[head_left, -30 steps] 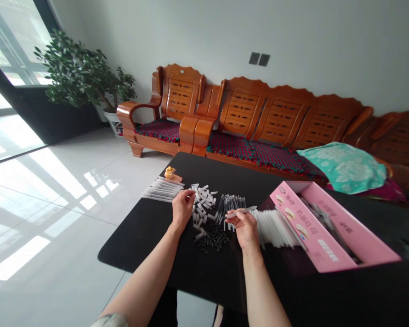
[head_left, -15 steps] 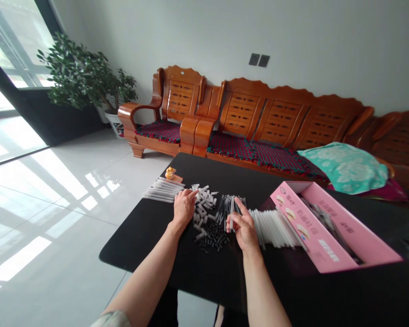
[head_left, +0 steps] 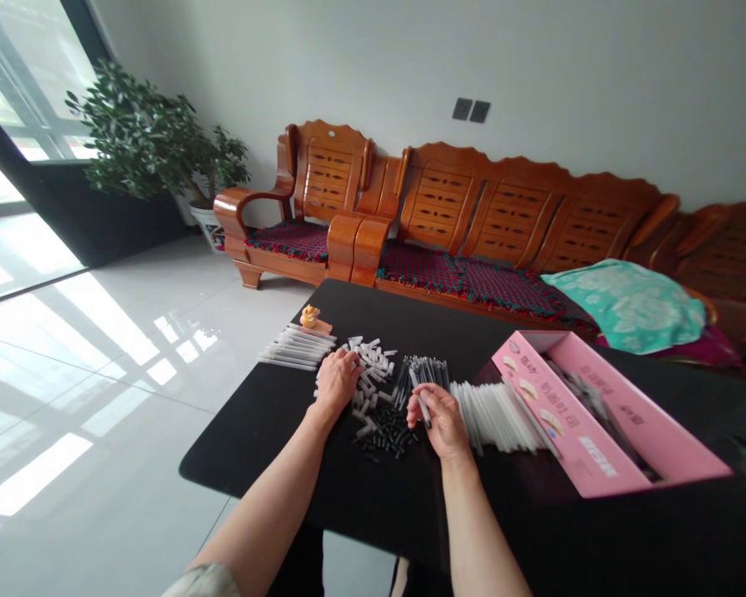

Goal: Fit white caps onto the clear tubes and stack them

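Note:
My right hand (head_left: 446, 423) is closed around a pen (head_left: 419, 393), a pale barrel with a dark lower end, held tilted above the table. My left hand (head_left: 336, 383) reaches down at the left side of a heap of white pen caps (head_left: 378, 361), its fingers curled among them. Whatever its fingertips grip is too small to make out. Between the hands lie small black plugs (head_left: 393, 431). Thin dark refills (head_left: 423, 371) lie in a bundle just beyond my right hand. Several white pens (head_left: 295, 347) rest in a row past my left hand.
Translucent pen barrels (head_left: 497, 417) are stacked right of my right hand, against a long pink box (head_left: 547, 406) holding grey items. A small yellow-orange figure (head_left: 311, 316) stands at the far left of the black table (head_left: 254, 439). Behind is a wooden sofa (head_left: 448, 199).
My right hand has closed its raised forefinger onto the pen, which now leans with its dark end downward. My left fingers have curled in from a pointing pose over the caps.

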The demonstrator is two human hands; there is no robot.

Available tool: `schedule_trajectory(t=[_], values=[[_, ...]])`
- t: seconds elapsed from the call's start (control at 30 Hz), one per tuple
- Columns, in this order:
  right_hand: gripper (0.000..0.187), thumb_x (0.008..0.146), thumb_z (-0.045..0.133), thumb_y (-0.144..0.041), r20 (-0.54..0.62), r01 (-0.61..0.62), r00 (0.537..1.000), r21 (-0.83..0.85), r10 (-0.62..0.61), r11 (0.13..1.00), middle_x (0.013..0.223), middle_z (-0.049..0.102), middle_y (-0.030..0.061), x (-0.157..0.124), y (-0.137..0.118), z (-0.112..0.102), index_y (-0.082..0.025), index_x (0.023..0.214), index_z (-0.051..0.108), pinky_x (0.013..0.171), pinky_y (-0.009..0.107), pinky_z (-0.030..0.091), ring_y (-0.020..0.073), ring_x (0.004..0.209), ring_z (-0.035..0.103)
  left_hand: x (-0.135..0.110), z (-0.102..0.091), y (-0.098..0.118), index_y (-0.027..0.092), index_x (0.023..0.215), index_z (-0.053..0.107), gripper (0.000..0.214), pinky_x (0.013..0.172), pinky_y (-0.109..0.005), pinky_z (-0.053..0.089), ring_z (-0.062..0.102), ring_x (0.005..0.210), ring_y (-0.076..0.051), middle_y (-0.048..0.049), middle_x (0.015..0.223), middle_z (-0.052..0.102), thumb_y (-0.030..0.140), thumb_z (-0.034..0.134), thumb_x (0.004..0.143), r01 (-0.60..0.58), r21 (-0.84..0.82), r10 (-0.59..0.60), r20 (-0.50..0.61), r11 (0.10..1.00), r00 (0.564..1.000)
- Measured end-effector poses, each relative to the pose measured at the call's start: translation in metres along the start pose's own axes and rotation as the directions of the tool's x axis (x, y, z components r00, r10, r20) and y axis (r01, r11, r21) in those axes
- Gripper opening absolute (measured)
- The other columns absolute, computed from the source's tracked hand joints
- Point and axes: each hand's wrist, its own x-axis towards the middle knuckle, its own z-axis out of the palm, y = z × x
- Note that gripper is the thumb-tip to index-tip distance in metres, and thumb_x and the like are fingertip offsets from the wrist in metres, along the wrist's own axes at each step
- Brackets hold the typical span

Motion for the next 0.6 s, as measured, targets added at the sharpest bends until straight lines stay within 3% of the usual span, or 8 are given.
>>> schedule_trajectory(t=[0.13,0.3,0.47,0.6], values=[[0.018,0.079,0.069,-0.027,-0.015,0.001,1.0,-0.018,-0.001,1.0,0.065,0.068,0.0015,0.0,0.001,-0.002,-0.016,0.094,0.07,0.044,0.025,0.051,0.0135,0.049,0.061,-0.001,0.002,-0.001,0.021,0.092,0.069,0.013,0.078,-0.028,0.043,0.058,0.081,-0.018,-0.0042,0.088,0.063,0.02,0.059,0.084,0.026,-0.136,-0.034,-0.058,0.99,0.998],[0.024,0.081,0.064,-0.031,0.016,-0.012,1.0,0.039,0.012,0.999,0.071,0.071,0.0051,0.002,0.002,-0.004,-0.014,0.099,0.069,0.049,0.029,0.055,0.018,0.056,0.067,-0.001,-0.001,0.003,0.022,0.112,0.068,0.027,0.069,-0.024,0.043,0.056,0.069,-0.013,-0.0018,0.084,0.062,0.026,0.052,0.09,-0.027,-0.462,-0.044,-0.143,0.886,0.989],[0.026,0.076,0.072,-0.026,-0.02,0.035,0.999,0.103,-0.033,0.994,0.078,0.073,0.0042,0.002,0.002,-0.005,-0.018,0.1,0.065,0.056,0.027,0.057,0.0172,0.064,0.07,-0.002,-0.006,0.01,0.02,0.1,0.074,0.035,0.063,-0.023,0.04,0.052,0.063,-0.012,-0.0028,0.078,0.061,0.038,0.044,0.095,-0.068,-0.662,0.054,-0.042,0.746,0.998],[0.019,0.083,0.068,-0.03,-0.059,0.074,0.996,0.112,-0.067,0.991,0.07,0.072,0.0018,0.003,0.002,-0.005,-0.019,0.098,0.064,0.048,0.026,0.055,0.0151,0.053,0.066,-0.005,-0.006,0.017,0.015,0.102,0.074,0.043,0.055,-0.022,0.035,0.045,0.056,-0.011,-0.0022,0.067,0.058,0.049,0.05,0.091,0.079,-0.842,0.045,0.121,0.534,0.992]])
